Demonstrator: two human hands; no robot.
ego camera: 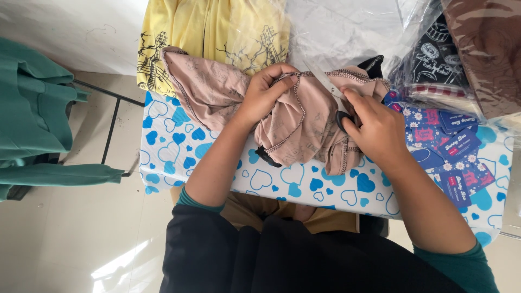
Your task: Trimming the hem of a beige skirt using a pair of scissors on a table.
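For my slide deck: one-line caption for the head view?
Left hand bunches pink cloth while right hand works scissors on a heart-patterned table.

Dusty-pink printed fabric garment with beaded-looking trimmed edges (304,122), bunched and crumpled, lying across the far edge of the heart-patterned board, one end trailing toward the far left corner. Black-handled scissors with pale blades (332,92), resting upon the cloth, blades pointing away.
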